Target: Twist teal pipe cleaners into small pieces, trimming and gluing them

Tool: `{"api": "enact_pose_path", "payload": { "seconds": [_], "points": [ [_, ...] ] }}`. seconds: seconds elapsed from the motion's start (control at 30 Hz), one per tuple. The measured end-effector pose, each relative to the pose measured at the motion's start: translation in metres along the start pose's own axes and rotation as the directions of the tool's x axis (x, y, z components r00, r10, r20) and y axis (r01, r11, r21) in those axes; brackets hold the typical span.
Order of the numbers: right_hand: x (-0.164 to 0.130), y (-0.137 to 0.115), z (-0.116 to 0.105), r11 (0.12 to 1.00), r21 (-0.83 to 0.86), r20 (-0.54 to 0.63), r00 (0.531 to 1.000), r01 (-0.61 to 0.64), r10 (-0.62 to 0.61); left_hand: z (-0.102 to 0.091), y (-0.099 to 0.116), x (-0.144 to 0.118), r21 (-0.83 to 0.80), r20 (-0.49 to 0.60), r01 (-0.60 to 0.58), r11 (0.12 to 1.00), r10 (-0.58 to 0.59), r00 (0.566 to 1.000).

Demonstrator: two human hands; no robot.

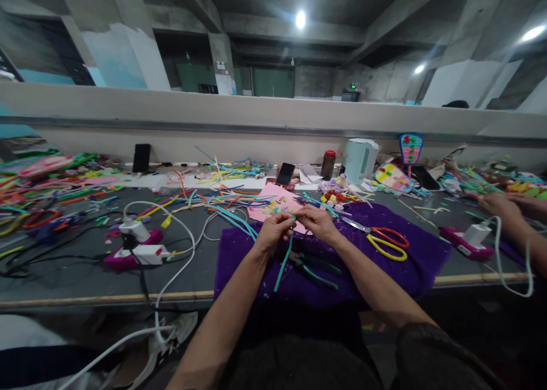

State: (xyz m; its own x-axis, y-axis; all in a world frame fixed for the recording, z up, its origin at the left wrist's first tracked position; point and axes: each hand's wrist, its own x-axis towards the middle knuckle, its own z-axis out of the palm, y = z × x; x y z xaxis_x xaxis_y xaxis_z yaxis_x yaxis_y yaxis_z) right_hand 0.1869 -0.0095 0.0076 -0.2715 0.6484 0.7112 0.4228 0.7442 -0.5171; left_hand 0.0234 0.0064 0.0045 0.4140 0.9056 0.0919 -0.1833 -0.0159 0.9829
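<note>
My left hand [276,228] and my right hand [314,220] meet above a purple cloth [410,259] on the workbench. Both pinch the top of a teal pipe cleaner [282,263], whose free end hangs down toward me. Under my hands lie teal-handled pliers [316,267] on the cloth. Scissors with red and yellow handles [387,243] lie to the right of my right hand. A pink sheet [273,203] with small coloured pieces sits just behind my hands.
Piles of coloured pipe cleaners [47,190] cover the left and back of the bench. A pink power strip with white chargers [134,247] and cables lies at left. A phone [285,174], a jar [328,164] and a white kettle [359,160] stand behind. Another person's hands [504,207] work at right.
</note>
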Motion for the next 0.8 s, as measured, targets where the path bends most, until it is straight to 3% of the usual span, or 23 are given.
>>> {"api": "enact_pose_path", "payload": {
  "seconds": [0.1,0.23,0.43,0.8],
  "points": [
    [-0.001,0.000,0.004,0.995,0.072,-0.023,0.997,-0.070,0.072,0.001,-0.002,0.002,0.000,-0.059,-0.051,0.999,0.051,0.997],
    [-0.001,-0.001,0.012,0.960,0.188,-0.057,0.974,-0.207,0.221,0.002,-0.003,0.002,-0.007,-0.098,-0.026,1.000,0.025,0.995],
    [-0.001,0.000,0.022,0.841,0.402,-0.102,0.896,-0.362,0.433,0.003,-0.002,0.002,-0.083,-0.119,0.007,0.997,-0.017,0.993],
    [0.001,-0.011,0.018,0.782,0.484,-0.007,0.892,-0.393,0.453,0.002,-0.001,0.003,-0.111,-0.135,0.016,0.994,-0.031,0.990]
  ]
}}
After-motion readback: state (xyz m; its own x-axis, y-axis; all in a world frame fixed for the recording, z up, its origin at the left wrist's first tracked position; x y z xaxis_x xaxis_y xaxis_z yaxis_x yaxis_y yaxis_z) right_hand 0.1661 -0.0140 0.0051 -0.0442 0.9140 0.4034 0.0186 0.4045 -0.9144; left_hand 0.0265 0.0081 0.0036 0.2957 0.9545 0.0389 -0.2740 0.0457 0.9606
